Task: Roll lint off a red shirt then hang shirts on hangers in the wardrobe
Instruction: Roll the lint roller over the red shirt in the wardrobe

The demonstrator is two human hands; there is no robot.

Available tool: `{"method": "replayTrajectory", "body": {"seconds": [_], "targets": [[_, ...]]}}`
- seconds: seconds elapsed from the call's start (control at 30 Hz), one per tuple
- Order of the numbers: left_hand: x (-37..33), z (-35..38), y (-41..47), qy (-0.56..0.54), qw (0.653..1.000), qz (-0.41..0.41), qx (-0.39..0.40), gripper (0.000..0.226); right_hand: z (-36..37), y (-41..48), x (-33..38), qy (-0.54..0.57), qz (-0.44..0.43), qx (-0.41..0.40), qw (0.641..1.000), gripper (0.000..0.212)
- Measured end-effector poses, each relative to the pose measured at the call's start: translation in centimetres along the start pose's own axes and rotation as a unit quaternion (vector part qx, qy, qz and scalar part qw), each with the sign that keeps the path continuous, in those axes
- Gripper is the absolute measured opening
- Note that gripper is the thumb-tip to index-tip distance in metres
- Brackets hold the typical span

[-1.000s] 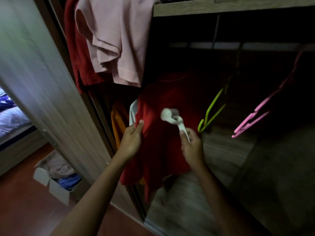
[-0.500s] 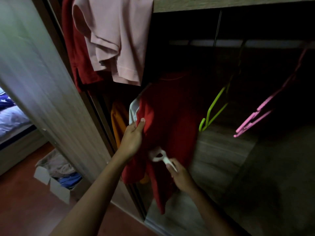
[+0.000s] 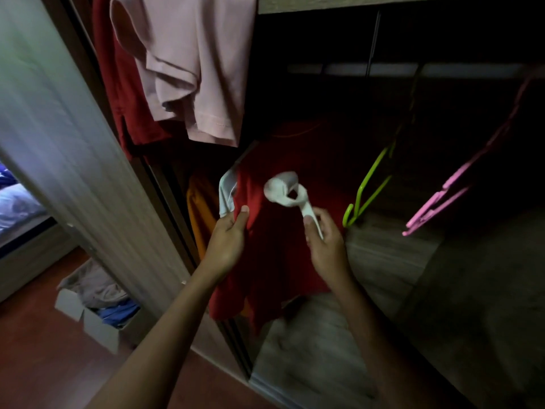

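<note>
Your left hand pinches the red shirt taut where it hangs in the wardrobe, your right hand clamped on the lint roller at its chest: still delinting, another downward stroke likely next.

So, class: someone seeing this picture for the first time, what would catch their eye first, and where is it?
The red shirt hanging in the middle of the dark wardrobe stands out, with the left hand pinching its edge and the right hand holding a white lint roller against it. To the right hang a bright green hanger and a pink hanger, both bare. A pale pink shirt is draped at the top.
</note>
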State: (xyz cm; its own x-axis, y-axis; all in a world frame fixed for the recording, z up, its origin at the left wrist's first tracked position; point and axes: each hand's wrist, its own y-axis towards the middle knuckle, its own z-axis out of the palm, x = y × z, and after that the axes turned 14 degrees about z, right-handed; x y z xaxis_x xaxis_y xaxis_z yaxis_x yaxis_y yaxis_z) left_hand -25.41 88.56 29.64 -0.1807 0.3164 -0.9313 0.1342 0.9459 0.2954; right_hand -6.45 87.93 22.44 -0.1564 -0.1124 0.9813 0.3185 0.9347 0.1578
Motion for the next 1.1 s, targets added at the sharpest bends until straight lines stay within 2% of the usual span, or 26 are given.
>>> {"method": "replayTrajectory", "body": {"seconds": [0.17,0.27,0.4,0.5,0.57,0.63,0.67,0.77,0.9,1.1], "targets": [[-0.1,0.2,0.4,0.023,1.0,-0.004,0.004,0.051,0.4,0.7,0.7,0.014,-0.016,-0.001,1.0,0.018],[-0.1,0.3,0.5,0.022,1.0,-0.02,0.007,0.05,0.8,1.7,-0.8,0.048,0.015,-0.056,0.997,0.023],[-0.1,0.2,0.1,0.019,0.999,-0.027,0.021,0.057,-0.8,5.3,-1.1,0.056,0.056,-0.152,0.985,0.03],[-0.5,0.3,-0.4,0.015,0.999,-0.018,0.025,0.085,-2.5,8.9,-1.7,0.079,0.078,-0.159,0.981,0.026],[-0.9,0.4,-0.6,0.008,0.999,-0.017,0.026,0.082,-3.1,10.6,-2.6,0.107,0.107,-0.151,0.977,0.031],[-1.0,0.5,-0.7,-0.002,1.0,-0.018,0.016,0.063,-2.8,10.8,-3.7,0.121,0.141,-0.126,0.975,0.032],[-0.9,0.5,-0.6,0.0,1.0,-0.018,0.015,0.061,-2.5,10.3,-4.4,0.115,0.169,-0.107,0.973,0.028],[-0.6,0.3,-0.6,-0.007,1.0,-0.013,0.016,0.079,-1.1,7.1,-7.3,0.087,0.246,-0.036,0.965,0.014],[-0.1,0.1,-0.4,0.007,1.0,-0.016,0.018,0.055,0.6,0.8,-11.2,0.036,0.28,0.058,0.957,0.013],[0.5,0.6,-0.5,0.016,1.0,-0.017,0.014,0.059,0.8,-6.0,-14.3,-0.037,0.323,0.239,0.915,0.019]]}}
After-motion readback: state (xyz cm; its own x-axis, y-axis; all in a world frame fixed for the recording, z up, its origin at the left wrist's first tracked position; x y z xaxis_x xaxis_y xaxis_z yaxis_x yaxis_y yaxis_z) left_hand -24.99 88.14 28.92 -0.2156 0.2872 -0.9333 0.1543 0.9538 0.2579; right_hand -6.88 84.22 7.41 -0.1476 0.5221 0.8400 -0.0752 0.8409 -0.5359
